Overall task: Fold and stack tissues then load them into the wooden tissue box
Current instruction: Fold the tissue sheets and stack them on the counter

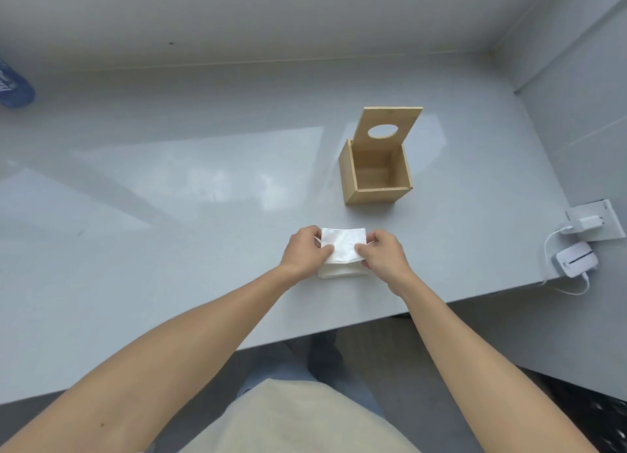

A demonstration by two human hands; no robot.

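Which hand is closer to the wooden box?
Right. The right hand is almost straight in front of the wooden box, holding the tissue. The left hand holds the tissue's other side, farther left.

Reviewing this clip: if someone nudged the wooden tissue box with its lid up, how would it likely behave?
The wooden tissue box looks empty and thin-walled, so probably light and easy to slide on the glossy table. Its lid stands raised at the back, so a sharp push may swing it shut or tip the box backward. The flat base should keep it from rolling.
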